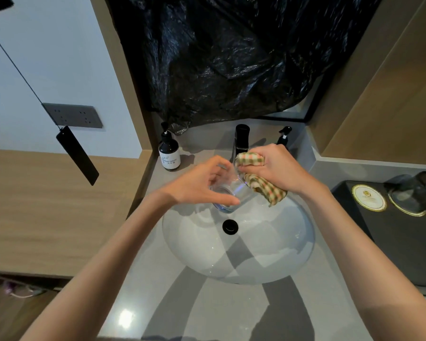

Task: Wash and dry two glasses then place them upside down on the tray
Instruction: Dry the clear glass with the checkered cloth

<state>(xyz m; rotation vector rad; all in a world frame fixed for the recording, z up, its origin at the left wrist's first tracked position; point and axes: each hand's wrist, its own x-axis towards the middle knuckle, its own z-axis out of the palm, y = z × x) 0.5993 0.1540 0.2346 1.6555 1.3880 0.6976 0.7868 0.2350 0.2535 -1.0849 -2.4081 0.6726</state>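
Grey vanity counter (138, 279) holds a white basin (268, 254), black tap (241, 139) and pump bottle (169, 151). On the black tray (403, 242) at right stands a second glass (416, 193). Above the basin, the left hand (197, 183) grasps a clear glass (234, 190) and the right hand (278, 168) clenches a checked cloth (268, 188) at its mouth.

Far side of basin (268, 262) crowded: faucet (241, 139) stands at the far rim; left hand (197, 185) gripping glass (229, 193) and right hand (278, 168) gripping cloth (263, 185) sit just in front of it; soap bottle (169, 153) blocks the counter's (207, 316) far left corner, pump bottle (284, 135) the far right; black plastic sheet (231, 57) hangs low over the far edge; near half of basin open, drain (230, 226) uncovered; near counter bare apart from both forearms crossing it; tray (403, 254) on the right: upturned glass (413, 193) at far right, gold-rimmed coaster (369, 197) free just left of it, near part bare; wooden wall (59, 217) hugs the counter's left side
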